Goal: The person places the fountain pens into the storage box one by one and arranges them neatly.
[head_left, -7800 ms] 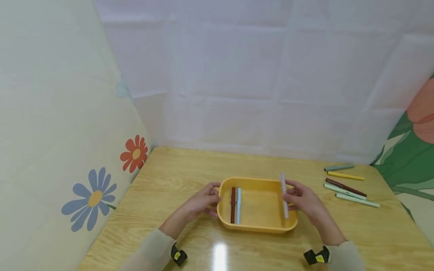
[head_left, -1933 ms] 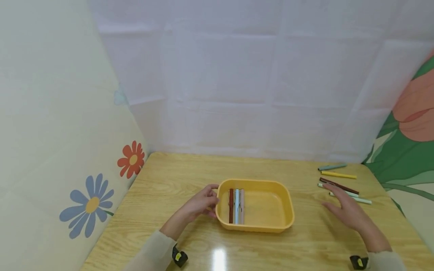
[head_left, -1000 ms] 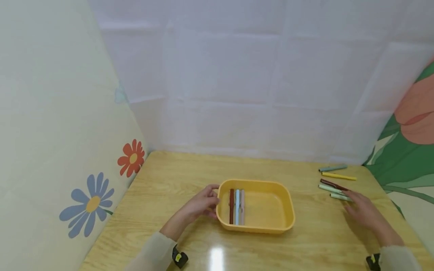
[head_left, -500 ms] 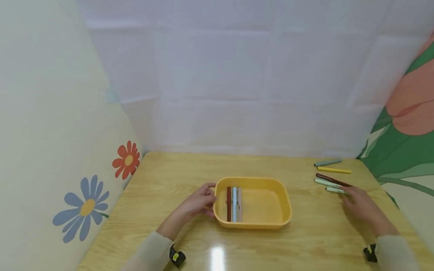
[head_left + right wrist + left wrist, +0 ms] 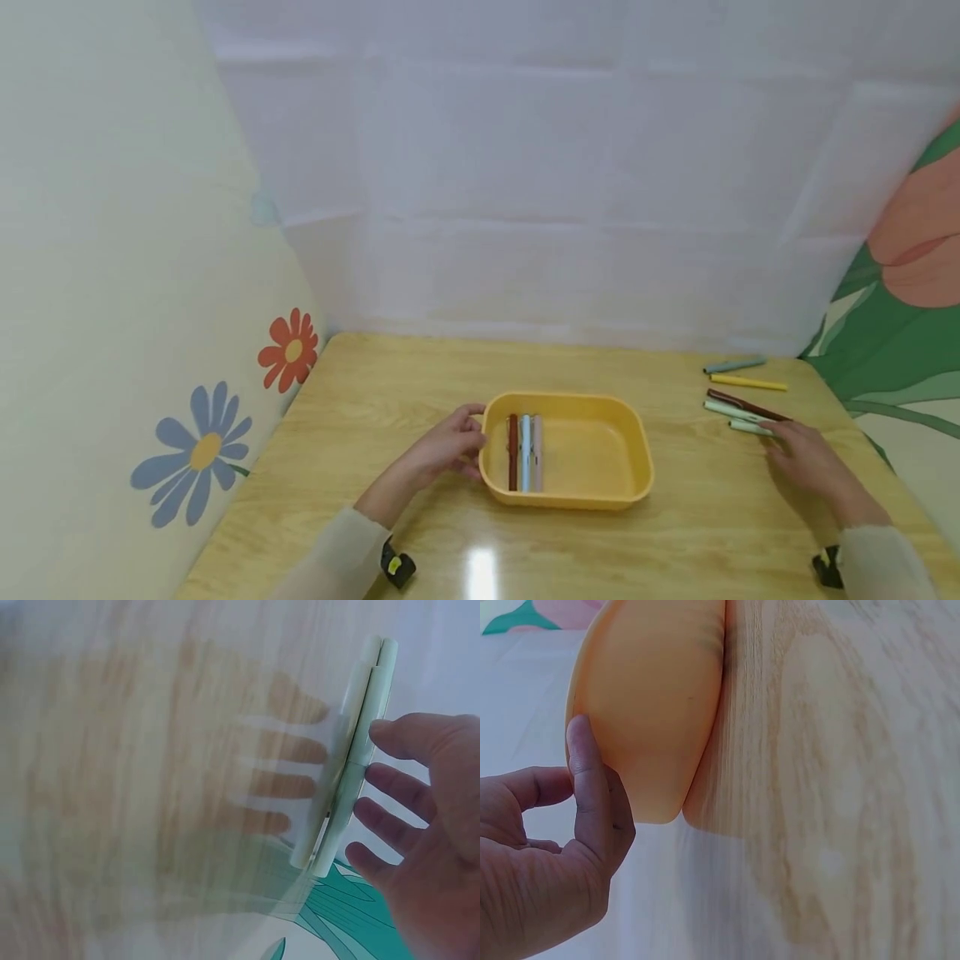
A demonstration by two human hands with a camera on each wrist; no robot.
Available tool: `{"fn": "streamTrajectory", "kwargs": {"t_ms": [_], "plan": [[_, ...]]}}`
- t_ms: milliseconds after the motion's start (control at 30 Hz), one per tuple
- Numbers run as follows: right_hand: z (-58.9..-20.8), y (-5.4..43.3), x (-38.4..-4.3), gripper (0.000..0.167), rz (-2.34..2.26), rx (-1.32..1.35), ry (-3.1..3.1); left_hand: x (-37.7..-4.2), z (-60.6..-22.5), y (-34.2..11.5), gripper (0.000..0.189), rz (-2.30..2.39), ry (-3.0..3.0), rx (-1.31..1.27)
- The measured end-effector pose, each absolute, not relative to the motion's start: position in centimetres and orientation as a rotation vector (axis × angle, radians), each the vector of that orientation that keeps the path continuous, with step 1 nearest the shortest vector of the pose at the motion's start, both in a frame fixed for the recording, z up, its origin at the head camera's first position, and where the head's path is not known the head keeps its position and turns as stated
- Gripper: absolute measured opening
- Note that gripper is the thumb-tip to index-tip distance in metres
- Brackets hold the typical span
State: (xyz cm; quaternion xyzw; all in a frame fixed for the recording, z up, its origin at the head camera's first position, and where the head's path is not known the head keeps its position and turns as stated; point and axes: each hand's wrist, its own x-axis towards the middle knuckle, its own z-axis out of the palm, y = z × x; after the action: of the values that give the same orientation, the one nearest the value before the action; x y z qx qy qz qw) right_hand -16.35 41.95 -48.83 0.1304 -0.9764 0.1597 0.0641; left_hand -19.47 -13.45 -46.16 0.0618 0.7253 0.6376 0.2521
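Observation:
My left hand [image 5: 448, 442] holds the left end of a yellow tray [image 5: 570, 502], thumb and forefinger at its rim in the left wrist view. Inside the tray's left part lie a dark red pen [image 5: 513, 458], a light blue pen [image 5: 526, 458] and a pinkish-grey pen [image 5: 537, 458], side by side. At the right, my right hand [image 5: 808, 457] touches the nearest pale green pen [image 5: 748, 427] with fairly straight fingers, covering its right end. The right wrist view has the fingertips along this pen [image 5: 364, 754].
Beyond the right hand lie another pale green pen [image 5: 729, 410], a dark red pen [image 5: 738, 402], a yellow pen [image 5: 750, 382] and a grey-green pen [image 5: 733, 365]. White cloth [image 5: 480, 250] hangs behind the glossy wooden table [image 5: 405, 367].
The pinkish-grey pen, held over the tray's right end in the oldest frame, now lies beside the light blue one. My right hand has moved right to the pale green pens; the left stays.

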Motion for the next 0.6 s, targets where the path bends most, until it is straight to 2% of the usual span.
{"fn": "streamTrajectory", "kwargs": {"t_ms": [367, 600], "plan": [[-48.99, 41.89, -16.71, 0.036, 0.436, 0.364, -2.948, -19.34, -46.52, -13.48, 0.059, 1.731, 1.969, 0.162], [-48.91, 41.62, -17.31, 0.025, 0.412, 0.366, -2.973, -19.38, -46.10, -13.43, 0.059, 1.727, 1.983, 0.144]]}}
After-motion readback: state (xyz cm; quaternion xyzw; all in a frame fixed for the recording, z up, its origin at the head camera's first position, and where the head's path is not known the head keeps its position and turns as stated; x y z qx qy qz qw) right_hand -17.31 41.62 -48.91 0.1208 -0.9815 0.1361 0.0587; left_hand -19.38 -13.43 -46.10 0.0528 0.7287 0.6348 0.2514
